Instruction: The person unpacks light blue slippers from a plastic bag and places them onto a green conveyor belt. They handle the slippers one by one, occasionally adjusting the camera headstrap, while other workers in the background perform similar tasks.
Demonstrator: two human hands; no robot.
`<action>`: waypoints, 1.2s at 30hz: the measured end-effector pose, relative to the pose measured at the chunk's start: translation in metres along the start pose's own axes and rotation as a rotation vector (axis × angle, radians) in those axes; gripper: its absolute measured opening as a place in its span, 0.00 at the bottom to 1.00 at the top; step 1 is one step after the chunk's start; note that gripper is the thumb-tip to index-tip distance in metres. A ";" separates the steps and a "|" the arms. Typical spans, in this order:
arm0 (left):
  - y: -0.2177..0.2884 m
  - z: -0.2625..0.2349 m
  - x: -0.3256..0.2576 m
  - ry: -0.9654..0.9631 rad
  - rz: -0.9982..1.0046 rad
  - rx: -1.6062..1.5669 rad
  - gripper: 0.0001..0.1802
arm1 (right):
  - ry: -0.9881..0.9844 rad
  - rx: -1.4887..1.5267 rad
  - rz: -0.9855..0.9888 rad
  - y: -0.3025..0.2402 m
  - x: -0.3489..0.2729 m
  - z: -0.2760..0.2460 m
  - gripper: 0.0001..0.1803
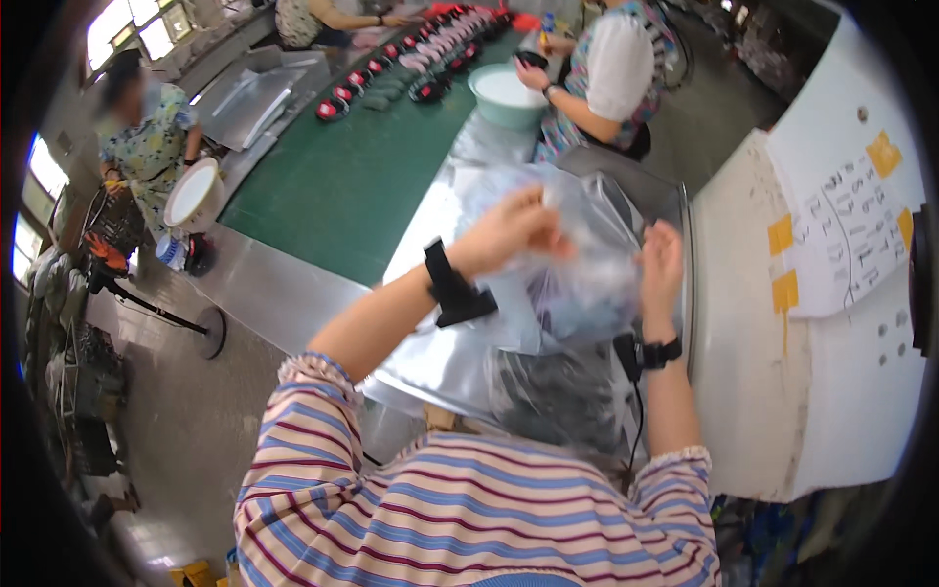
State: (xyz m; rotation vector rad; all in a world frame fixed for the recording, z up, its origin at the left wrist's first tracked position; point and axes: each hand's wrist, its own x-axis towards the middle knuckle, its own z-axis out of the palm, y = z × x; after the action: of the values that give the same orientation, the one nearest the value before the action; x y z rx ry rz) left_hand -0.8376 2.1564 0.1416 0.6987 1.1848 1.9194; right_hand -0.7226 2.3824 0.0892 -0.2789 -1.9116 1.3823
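Both my hands are raised over a shiny metal table and grip a clear plastic bag. My left hand pinches the bag's top left edge with closed fingers. My right hand holds its right edge. The bag hangs between them, crumpled and see-through; what is inside it is blurred. A black strap sits on each wrist. More clear bags with dark contents lie on the table under my arms.
A green conveyor belt runs away to the upper middle, carrying rows of red and black items. A person in a patterned top sits by a teal basin. Another person stands at left by a white bowl. A white cabinet with paper sheets stands at right.
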 end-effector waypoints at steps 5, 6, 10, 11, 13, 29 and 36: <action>-0.060 -0.020 0.008 0.030 -0.123 0.331 0.16 | -0.497 -0.171 -0.027 -0.040 -0.025 -0.002 0.17; -0.073 -0.027 -0.001 0.081 -0.163 0.467 0.19 | -0.665 -0.314 -0.081 -0.043 -0.033 0.005 0.19; -0.095 -0.058 -0.030 0.328 -0.072 0.434 0.24 | -0.696 -0.558 -0.374 0.034 -0.074 0.011 0.18; -0.093 -0.074 -0.040 0.340 0.011 0.600 0.25 | -0.712 -0.578 -0.402 0.036 -0.076 0.013 0.17; -0.094 -0.090 -0.060 0.318 0.057 0.887 0.26 | -0.748 -0.614 -0.199 0.028 -0.066 0.018 0.16; -0.118 -0.090 -0.078 0.328 0.288 1.224 0.15 | -0.892 -0.554 -0.067 0.010 -0.040 0.120 0.07; -0.106 -0.088 -0.074 0.274 0.360 0.974 0.18 | -0.780 -0.801 -0.676 -0.032 -0.041 0.119 0.02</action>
State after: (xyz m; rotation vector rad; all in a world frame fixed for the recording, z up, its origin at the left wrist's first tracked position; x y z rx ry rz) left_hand -0.8298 2.0821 0.0040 1.2272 2.3408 1.6594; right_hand -0.7663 2.2606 0.0835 0.5864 -2.7609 0.2075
